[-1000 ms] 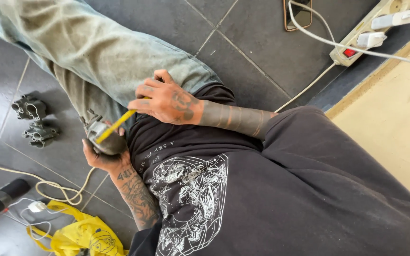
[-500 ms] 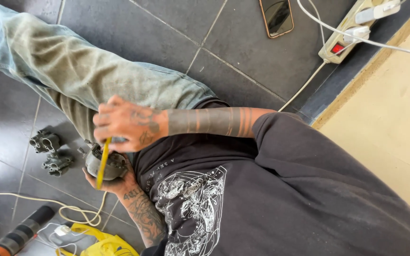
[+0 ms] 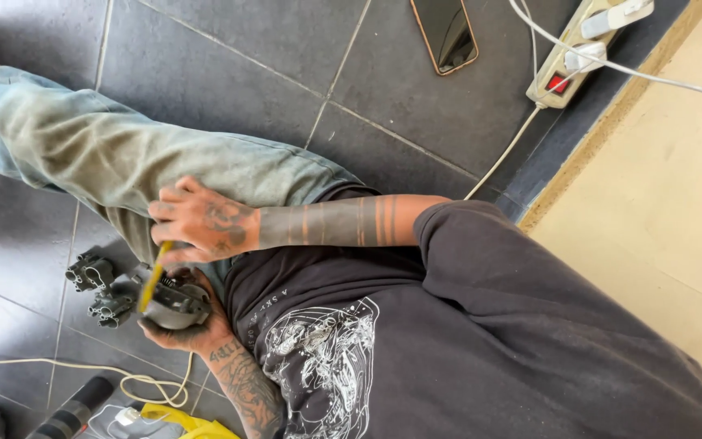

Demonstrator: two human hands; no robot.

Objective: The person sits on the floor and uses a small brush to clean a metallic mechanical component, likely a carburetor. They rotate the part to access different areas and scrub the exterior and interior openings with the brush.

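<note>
Head view: person seated on a dark tiled floor (image 3: 229, 57), looking down at own lap and hands.
Left hand: left hand (image 3: 192, 329) cups a round grey metal part (image 3: 174, 302) from below, fingers closed around its underside, beside the thigh.
Right hand: right hand (image 3: 201, 223) is clamped on the upper end of a yellow stick tool (image 3: 152, 276); whether brush or driver cannot be told.
Tool axis: long axis runs steeply, upper end in the fist, lower tip pointing down and slightly left, onto the part's top face.
Part location: held just above the floor, touching the left palm, close to two small grey metal pieces (image 3: 95, 284) lying on the tiles.
Surroundings: phone (image 3: 446, 32) and white power strip (image 3: 582, 49) lie well apart, near the wall edge; white cable (image 3: 148, 386) loops below.
Risk 1: tip may skid off the part toward the left fingers, as the grip beneath is shallow.
Risk 2: part could tip out of the palm under sideways pressure and strike the loose pieces.
</note>
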